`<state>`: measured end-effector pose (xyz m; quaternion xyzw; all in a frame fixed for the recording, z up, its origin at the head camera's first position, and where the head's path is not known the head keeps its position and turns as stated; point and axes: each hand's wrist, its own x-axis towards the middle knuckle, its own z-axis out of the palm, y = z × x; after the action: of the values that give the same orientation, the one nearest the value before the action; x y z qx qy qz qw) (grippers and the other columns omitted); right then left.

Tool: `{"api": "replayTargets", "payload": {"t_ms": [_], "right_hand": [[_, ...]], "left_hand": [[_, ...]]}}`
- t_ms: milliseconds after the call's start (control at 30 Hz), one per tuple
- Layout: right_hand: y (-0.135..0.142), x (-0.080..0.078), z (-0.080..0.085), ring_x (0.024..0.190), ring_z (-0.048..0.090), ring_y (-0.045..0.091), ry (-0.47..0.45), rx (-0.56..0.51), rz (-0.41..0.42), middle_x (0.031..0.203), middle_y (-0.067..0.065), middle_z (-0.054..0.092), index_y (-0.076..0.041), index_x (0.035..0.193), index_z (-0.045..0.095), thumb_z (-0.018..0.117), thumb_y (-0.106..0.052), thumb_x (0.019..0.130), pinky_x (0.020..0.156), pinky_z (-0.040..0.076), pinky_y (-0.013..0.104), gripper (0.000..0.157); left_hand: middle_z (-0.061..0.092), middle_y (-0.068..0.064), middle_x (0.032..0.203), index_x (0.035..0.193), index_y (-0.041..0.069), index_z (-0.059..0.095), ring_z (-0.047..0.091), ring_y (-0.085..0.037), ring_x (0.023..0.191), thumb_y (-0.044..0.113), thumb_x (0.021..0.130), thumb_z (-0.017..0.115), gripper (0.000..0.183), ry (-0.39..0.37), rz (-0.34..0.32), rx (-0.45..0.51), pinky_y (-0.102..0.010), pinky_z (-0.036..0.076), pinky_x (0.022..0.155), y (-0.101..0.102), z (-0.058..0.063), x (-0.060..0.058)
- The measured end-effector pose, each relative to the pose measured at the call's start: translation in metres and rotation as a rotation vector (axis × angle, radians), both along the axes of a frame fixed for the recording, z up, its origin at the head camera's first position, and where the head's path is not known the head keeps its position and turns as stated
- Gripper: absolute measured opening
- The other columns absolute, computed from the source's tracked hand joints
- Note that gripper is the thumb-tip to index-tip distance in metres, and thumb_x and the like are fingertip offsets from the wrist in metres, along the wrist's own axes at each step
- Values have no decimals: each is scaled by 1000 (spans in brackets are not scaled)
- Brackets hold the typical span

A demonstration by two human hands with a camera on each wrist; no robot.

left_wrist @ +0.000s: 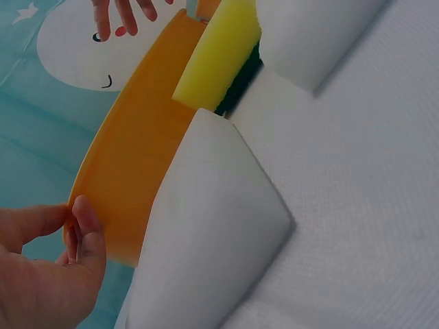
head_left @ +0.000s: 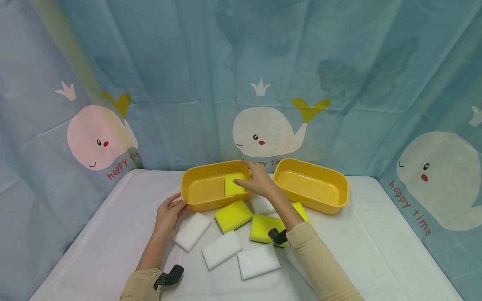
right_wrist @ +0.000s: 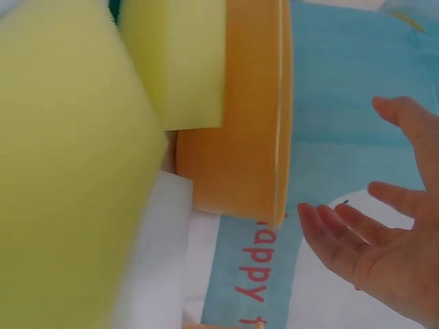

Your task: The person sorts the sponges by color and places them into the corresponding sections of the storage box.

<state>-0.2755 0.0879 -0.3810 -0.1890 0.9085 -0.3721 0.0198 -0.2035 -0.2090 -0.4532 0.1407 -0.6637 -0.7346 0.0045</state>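
Observation:
My left hand (head_left: 168, 216) pinches the near left corner of a yellow plastic basin (head_left: 205, 190); in the left wrist view its thumb and fingers (left_wrist: 88, 216) meet at the rim. Inside that basin, toward the right end, lies a yellow sponge (head_left: 231, 187). Over the same end hovers my right hand (head_left: 260, 180), fingers spread and holding nothing; the right wrist view shows the hand (right_wrist: 391, 240) apart from the basin's rim. Just in front of the basin are a yellow sponge with a dark green scouring side (left_wrist: 223, 55) and a white sponge block (head_left: 193, 232).
A second yellow basin (head_left: 310, 182) stands to the right, with bare inside walls. Several more white blocks (head_left: 222, 250) and yellow sponges (head_left: 263, 229) lie across the middle of the white table (head_left: 376, 251). A blue whale-print curtain (head_left: 180, 125) hangs behind.

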Motion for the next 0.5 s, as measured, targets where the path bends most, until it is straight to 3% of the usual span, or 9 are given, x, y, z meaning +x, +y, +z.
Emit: {"api": "replayTargets", "payload": {"t_ms": [200, 500], "right_hand": [[7, 10, -3, 133, 53, 44, 18, -15, 16, 160, 23, 43, -8, 163, 38, 75, -30, 99, 105, 55, 52, 77], [15, 25, -2, 112, 62, 38, 84, -5, -2, 155, 21, 51, -8, 162, 41, 76, -30, 98, 91, 58, 48, 76]], "left_hand": [[66, -1, 106, 161, -3, 32, 69, -2, 84, 7, 109, 57, 58, 10, 0, 8, -16, 58, 90, 0, 0, 0], [66, -2, 106, 161, -3, 32, 69, -3, 84, 7, 109, 57, 58, 17, -2, 8, -15, 58, 89, 0, -1, 0]]}}
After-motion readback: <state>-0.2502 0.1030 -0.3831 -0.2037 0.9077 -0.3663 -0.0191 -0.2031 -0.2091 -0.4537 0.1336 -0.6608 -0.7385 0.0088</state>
